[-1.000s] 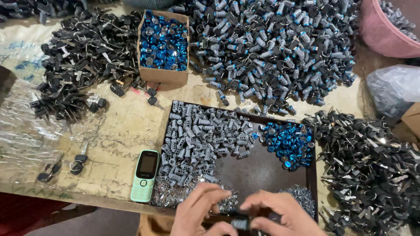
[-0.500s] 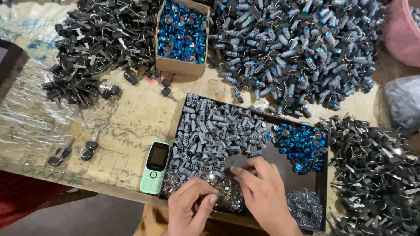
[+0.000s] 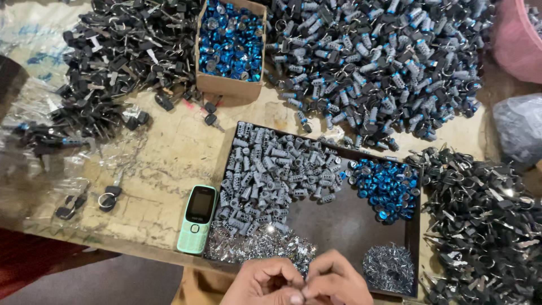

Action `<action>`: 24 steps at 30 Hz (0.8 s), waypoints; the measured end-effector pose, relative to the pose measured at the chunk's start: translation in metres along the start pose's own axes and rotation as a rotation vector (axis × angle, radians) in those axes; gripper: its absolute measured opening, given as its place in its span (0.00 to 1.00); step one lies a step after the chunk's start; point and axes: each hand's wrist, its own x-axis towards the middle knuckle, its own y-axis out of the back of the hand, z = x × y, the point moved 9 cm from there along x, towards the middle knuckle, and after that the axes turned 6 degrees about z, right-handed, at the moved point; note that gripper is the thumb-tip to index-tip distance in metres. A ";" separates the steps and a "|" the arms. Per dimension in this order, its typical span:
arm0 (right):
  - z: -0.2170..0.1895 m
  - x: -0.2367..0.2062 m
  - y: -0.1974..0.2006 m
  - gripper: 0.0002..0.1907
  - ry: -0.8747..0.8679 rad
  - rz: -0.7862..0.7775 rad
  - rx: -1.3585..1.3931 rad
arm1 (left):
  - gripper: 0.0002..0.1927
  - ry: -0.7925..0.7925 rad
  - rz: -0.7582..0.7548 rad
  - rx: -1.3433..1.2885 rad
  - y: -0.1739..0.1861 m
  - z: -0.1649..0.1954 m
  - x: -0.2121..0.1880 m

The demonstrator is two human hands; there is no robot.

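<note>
The left hand [image 3: 264, 281] and right hand [image 3: 334, 280] are curled together over the dark tray [image 3: 350, 217]; what is held cannot be told.

Both hands [image 3: 296, 282] are bare, with no sleeves, rings or gloves showing.

One mint-green phone [image 3: 195, 219], one cardboard box [image 3: 228, 86], one dark tray [image 3: 350, 217], two hands [image 3: 296, 282], loose keys uncountable

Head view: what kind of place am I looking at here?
Likely a small assembly workbench for locks or keys. A dark tray holds grey cylinders and blue rings, keys lie heaped around, and both hands, left hand and right hand, meet at the near edge.
</note>
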 end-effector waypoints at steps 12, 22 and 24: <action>0.012 -0.057 0.042 0.15 0.002 0.114 -0.232 | 0.05 -0.082 0.098 0.642 -0.017 -0.021 0.016; 0.011 -0.009 0.095 0.09 -0.212 0.113 -0.816 | 0.04 -0.151 0.337 0.673 -0.003 0.001 0.010; 0.010 -0.010 0.087 0.10 -0.186 0.077 -0.795 | 0.05 -0.202 0.328 0.695 -0.004 0.002 0.010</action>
